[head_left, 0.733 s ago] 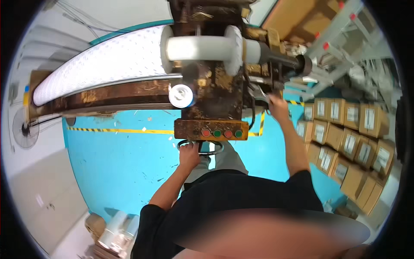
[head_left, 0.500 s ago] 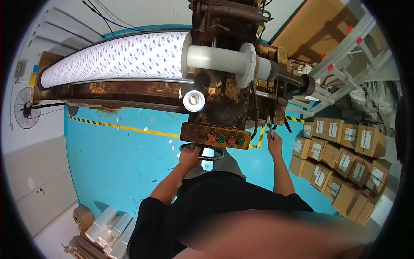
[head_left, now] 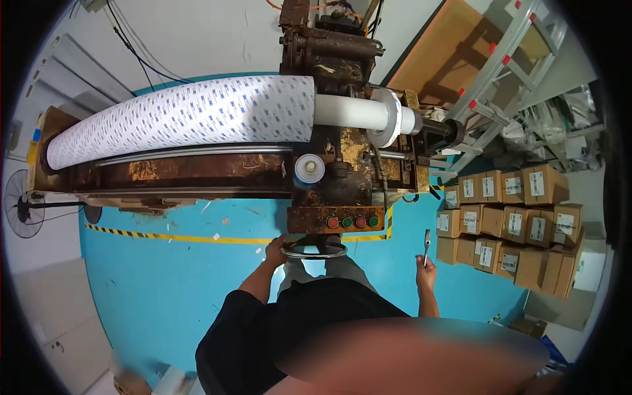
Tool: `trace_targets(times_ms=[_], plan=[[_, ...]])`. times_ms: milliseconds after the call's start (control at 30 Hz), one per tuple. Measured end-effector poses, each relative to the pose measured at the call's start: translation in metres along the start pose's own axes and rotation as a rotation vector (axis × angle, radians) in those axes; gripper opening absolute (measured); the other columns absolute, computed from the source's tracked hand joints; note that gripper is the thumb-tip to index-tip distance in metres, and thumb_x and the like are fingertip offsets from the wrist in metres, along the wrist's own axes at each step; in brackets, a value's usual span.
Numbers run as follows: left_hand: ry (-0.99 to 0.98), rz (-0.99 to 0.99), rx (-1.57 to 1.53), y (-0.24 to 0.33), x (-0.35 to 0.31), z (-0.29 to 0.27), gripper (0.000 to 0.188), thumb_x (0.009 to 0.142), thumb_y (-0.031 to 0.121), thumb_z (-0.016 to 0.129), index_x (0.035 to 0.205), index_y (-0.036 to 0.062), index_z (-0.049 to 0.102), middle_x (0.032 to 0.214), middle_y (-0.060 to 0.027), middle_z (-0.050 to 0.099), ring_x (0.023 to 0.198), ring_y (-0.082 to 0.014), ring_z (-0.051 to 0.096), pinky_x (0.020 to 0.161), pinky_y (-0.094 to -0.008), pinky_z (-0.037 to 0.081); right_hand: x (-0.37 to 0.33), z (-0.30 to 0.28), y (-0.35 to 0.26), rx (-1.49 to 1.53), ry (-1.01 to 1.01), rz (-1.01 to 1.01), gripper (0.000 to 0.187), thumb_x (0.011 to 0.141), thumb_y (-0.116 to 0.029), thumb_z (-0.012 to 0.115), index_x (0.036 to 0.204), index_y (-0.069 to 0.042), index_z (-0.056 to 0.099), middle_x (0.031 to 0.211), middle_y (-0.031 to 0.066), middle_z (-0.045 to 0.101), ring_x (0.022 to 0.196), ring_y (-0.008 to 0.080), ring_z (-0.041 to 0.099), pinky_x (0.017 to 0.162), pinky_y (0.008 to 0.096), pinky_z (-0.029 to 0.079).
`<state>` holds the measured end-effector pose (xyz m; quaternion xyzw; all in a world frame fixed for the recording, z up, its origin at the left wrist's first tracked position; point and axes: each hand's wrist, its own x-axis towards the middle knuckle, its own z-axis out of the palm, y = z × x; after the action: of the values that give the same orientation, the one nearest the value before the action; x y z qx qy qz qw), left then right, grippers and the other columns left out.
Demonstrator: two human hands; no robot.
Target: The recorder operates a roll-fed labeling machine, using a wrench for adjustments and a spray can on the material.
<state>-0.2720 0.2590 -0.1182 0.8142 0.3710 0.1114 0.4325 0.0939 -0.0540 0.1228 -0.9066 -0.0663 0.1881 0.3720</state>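
My left hand (head_left: 276,252) is closed on the left side of a round metal handwheel (head_left: 315,255), below the front of a worn brown machine. Off to the right, over the blue floor, my right hand (head_left: 426,268) grips a slim metal wrench (head_left: 427,245) by its handle, its head pointing away from me. Across the machine lies a long roll of white material with blue print (head_left: 197,112). A bare white core (head_left: 352,112) extends from its right end to a narrow white ring-shaped roll (head_left: 391,118).
A control panel (head_left: 336,220) with red and green buttons sits above the handwheel. A spray can (head_left: 309,170) stands on the machine. Stacked cardboard boxes (head_left: 513,224) and a ladder (head_left: 507,79) are on the right. A fan (head_left: 23,204) stands far left.
My right hand has drawn the wrench back from the machine's right side toward me. My left hand has moved to the handwheel's left edge. The view has shifted.
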Motion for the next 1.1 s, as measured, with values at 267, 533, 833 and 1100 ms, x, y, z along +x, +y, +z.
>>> trace_targets(times_ms=[267, 533, 833, 1100], plan=[[-0.006, 0.196, 0.101, 0.098, 0.014, -0.067, 0.027, 0.062, 0.02, 0.069, 0.088, 0.0122, 0.071, 0.09, -0.0109, 0.065, 0.087, -0.0347, 0.061, 0.077, -0.0443, 0.049, -0.039, 0.031, 0.01, 0.021, 0.066, 0.034, 0.017, 0.089, -0.02, 0.065, 0.092, -0.004, 0.07, 0.066, -0.0068, 0.051, 0.06, 0.0043, 0.038, 0.054, 0.0246, 0.034], [-0.131, 0.165, 0.446, 0.054, 0.013, -0.068, 0.016, 0.069, 0.029, 0.063, 0.071, 0.0138, 0.067, 0.075, -0.0092, 0.063, 0.08, -0.0324, 0.062, 0.065, -0.0485, 0.048, -0.033, 0.055, -0.023, 0.112, 0.012, -0.026, 0.017, 0.089, -0.02, 0.066, 0.089, -0.003, 0.07, 0.069, -0.0065, 0.053, 0.064, 0.0044, 0.042, 0.059, 0.0234, 0.036], [-0.002, 0.086, 0.124, 0.041, 0.001, -0.089, 0.043, 0.064, 0.02, 0.069, 0.104, 0.0075, 0.063, 0.091, -0.0167, 0.064, 0.088, -0.0378, 0.061, 0.078, -0.0471, 0.05, -0.041, 0.046, -0.01, -0.018, 0.075, 0.064, 0.017, 0.088, -0.02, 0.067, 0.088, -0.004, 0.071, 0.063, -0.0053, 0.05, 0.059, 0.0056, 0.039, 0.054, 0.0258, 0.035], [0.075, 0.149, 0.309, 0.077, -0.006, -0.09, 0.015, 0.075, 0.022, 0.059, 0.072, 0.01, 0.066, 0.076, -0.0122, 0.063, 0.078, -0.0334, 0.061, 0.071, -0.047, 0.047, -0.047, 0.057, -0.02, 0.081, 0.07, 0.09, 0.015, 0.088, -0.018, 0.067, 0.088, -0.004, 0.07, 0.065, -0.0068, 0.05, 0.06, 0.0051, 0.038, 0.054, 0.0245, 0.034]])
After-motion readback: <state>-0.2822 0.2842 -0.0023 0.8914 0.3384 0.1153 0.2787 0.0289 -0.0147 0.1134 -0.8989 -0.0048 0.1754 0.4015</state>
